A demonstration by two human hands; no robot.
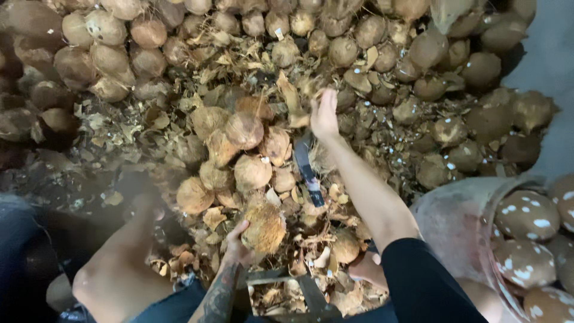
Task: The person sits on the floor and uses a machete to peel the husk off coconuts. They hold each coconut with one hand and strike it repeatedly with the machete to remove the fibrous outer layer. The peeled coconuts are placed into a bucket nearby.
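1. Left hand (237, 246) clenched on a husky coconut (263, 228), held low by the knees, just under the blade (307, 169)
2. Right hand (324, 115) is up over the heap, fingers loose, grip on nothing; husking step imo; next needs coconut steadied at the blade

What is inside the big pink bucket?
The pink bucket holds brown coconuts with white patches. Only the top ones show; anything deeper is covered by them, and part of the bucket lies outside the picture.
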